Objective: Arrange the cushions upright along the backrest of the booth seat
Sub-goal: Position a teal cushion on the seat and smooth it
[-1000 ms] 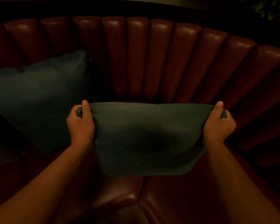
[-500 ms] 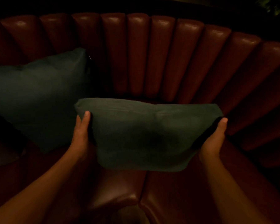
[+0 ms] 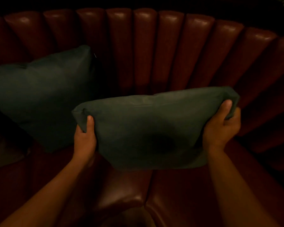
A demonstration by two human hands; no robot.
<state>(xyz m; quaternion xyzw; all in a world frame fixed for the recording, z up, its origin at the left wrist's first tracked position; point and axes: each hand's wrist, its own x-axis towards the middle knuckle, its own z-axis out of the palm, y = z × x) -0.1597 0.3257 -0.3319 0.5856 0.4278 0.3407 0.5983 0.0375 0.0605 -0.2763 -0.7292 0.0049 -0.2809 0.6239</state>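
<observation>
A dark green cushion is held in front of me above the red booth seat. My left hand pinches its upper left corner, thumb on the front. My right hand grips its upper right corner, which is raised higher than the left. A second dark green cushion stands upright at the left, leaning on the channelled red backrest. The held cushion's lower edge hangs over the seat; I cannot tell if it touches.
The curved backrest of padded red leather ribs runs across the whole view and bends forward at the right. A seam splits the seat cushions below my arms. The scene is dim.
Both hands went from flat against the cushion's sides to gripping its top corners. The cushion shifted right and its right end rose.
</observation>
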